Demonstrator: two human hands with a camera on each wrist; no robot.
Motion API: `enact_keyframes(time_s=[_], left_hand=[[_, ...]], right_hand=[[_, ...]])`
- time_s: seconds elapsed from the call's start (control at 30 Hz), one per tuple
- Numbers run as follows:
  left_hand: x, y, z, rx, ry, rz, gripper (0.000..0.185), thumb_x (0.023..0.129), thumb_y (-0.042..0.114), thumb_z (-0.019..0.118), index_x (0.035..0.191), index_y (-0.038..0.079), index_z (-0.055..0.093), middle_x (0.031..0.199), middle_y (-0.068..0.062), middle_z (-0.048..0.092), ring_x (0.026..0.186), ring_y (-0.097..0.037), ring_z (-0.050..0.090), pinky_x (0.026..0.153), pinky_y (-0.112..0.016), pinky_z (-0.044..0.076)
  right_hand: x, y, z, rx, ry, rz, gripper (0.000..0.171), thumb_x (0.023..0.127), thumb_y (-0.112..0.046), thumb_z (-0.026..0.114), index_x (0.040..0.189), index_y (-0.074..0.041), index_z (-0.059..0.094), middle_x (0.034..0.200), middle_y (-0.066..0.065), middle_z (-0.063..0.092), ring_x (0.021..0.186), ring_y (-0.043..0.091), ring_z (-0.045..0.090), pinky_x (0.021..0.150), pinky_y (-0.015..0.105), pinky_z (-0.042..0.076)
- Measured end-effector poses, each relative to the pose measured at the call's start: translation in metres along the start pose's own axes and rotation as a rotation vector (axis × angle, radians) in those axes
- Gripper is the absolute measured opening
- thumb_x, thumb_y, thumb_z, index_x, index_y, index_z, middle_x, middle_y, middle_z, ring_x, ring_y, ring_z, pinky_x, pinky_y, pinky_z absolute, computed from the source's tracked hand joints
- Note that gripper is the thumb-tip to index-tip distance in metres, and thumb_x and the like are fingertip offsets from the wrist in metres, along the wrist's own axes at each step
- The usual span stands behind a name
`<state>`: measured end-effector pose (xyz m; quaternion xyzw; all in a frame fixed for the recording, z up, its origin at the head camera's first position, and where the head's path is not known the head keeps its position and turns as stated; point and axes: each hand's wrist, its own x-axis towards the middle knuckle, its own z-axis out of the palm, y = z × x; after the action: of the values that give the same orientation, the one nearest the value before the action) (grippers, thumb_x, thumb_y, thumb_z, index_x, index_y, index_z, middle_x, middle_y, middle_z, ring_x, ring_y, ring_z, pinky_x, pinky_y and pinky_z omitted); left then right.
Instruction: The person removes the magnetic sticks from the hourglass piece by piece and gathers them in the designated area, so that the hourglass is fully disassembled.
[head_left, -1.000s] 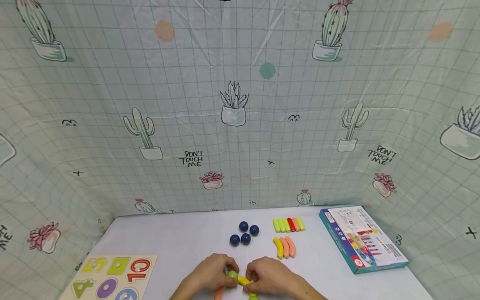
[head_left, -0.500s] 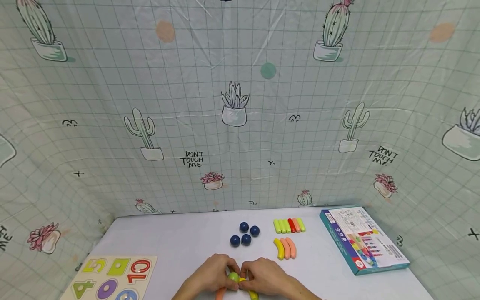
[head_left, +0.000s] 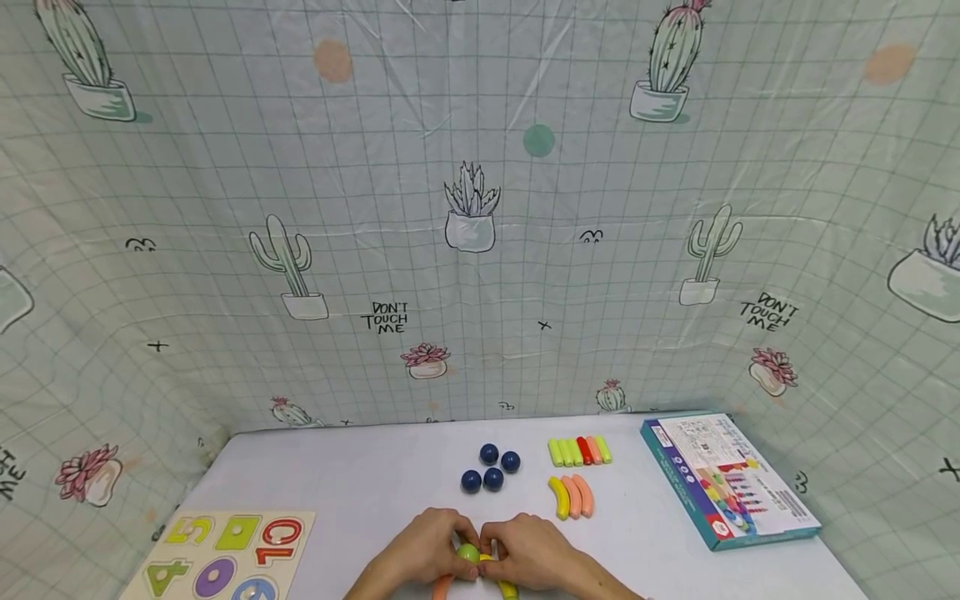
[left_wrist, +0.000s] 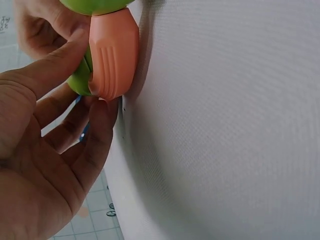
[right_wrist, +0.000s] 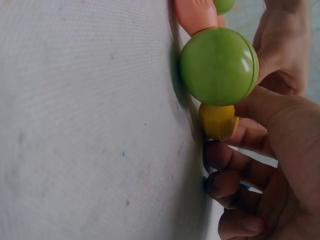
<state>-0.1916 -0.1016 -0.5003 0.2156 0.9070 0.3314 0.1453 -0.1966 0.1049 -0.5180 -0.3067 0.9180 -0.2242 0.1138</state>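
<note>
At the front of the table, my left hand (head_left: 438, 546) pinches a shiny green ball (head_left: 468, 553) between thumb and fingers. A curved salmon-pink stick (head_left: 442, 588) runs from that ball toward me. My right hand (head_left: 528, 550) pinches a curved yellow stick (head_left: 508, 590), its end against the ball; the fingers hide whether it is pushed in. In the right wrist view another green ball (right_wrist: 219, 66) sits at the near end of the yellow stick (right_wrist: 216, 121), with a salmon-pink stick (right_wrist: 197, 15) joined beyond it. The left wrist view shows the salmon-pink stick (left_wrist: 115, 55) between two green balls.
Several dark blue balls (head_left: 492, 478) lie beyond my hands. Right of them are a row of short straight sticks (head_left: 584, 451) and three curved sticks (head_left: 574, 497). A toy box (head_left: 731, 479) lies at the right, a number puzzle board (head_left: 225, 554) at the left.
My right hand has moved left with the yellow stick, bringing its end up to the green ball. The hands are now close together; in the last half second they barely move.
</note>
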Motion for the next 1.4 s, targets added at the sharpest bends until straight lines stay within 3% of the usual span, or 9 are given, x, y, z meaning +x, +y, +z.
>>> enact_keyframes(time_s=[0.17,0.53,0.7,0.83,1.1,1.4], left_hand=[[0.000,0.000,0.000,0.003,-0.002,0.000,0.023,0.071,0.024,0.091,0.089,0.021,0.076,0.080,0.017,0.061,0.069,-0.005,0.050,0.063,-0.024,0.041],[-0.003,-0.002,-0.002,0.014,0.017,0.003,0.023,0.073,0.025,0.090,0.091,0.019,0.077,0.083,0.016,0.063,0.067,-0.004,0.051,0.062,-0.024,0.042],[-0.005,-0.005,-0.004,0.005,0.025,-0.016,0.022,0.074,0.025,0.089,0.092,0.019,0.076,0.083,0.015,0.063,0.069,-0.006,0.051,0.064,-0.025,0.043],[-0.006,-0.007,-0.005,0.006,0.037,-0.002,0.024,0.074,0.025,0.089,0.093,0.018,0.076,0.082,0.014,0.062,0.071,-0.005,0.051,0.066,-0.025,0.043],[-0.007,-0.008,-0.005,-0.003,0.037,-0.004,0.024,0.075,0.025,0.089,0.094,0.017,0.077,0.083,0.013,0.062,0.072,-0.006,0.051,0.066,-0.026,0.043],[-0.006,-0.008,-0.004,-0.006,0.032,-0.001,0.024,0.075,0.025,0.089,0.093,0.016,0.076,0.081,0.013,0.061,0.070,-0.005,0.051,0.064,-0.025,0.043]], right_hand=[[-0.001,0.000,0.001,0.013,0.007,0.008,0.014,0.089,-0.041,0.071,0.088,-0.030,0.062,0.058,-0.018,0.047,0.050,-0.001,0.043,0.046,0.021,0.031],[-0.008,-0.002,-0.005,0.035,-0.025,0.130,0.020,0.088,-0.044,0.072,0.091,-0.026,0.064,0.062,-0.014,0.052,0.052,0.002,0.045,0.049,0.022,0.034],[-0.020,-0.006,-0.012,0.019,-0.098,0.244,0.031,0.083,-0.052,0.076,0.078,-0.024,0.063,0.060,-0.010,0.051,0.054,0.007,0.045,0.051,0.024,0.033],[-0.026,-0.010,-0.014,0.032,-0.129,0.287,0.033,0.081,-0.049,0.078,0.072,-0.022,0.063,0.060,-0.008,0.051,0.055,0.009,0.047,0.052,0.024,0.036],[-0.025,-0.014,-0.011,0.102,-0.149,0.309,0.018,0.081,-0.029,0.078,0.080,-0.020,0.063,0.063,-0.006,0.057,0.054,0.009,0.049,0.052,0.023,0.041],[-0.027,-0.006,-0.012,0.179,-0.080,0.282,0.019,0.082,-0.030,0.078,0.080,-0.021,0.061,0.061,-0.007,0.053,0.053,0.009,0.046,0.050,0.023,0.034]])
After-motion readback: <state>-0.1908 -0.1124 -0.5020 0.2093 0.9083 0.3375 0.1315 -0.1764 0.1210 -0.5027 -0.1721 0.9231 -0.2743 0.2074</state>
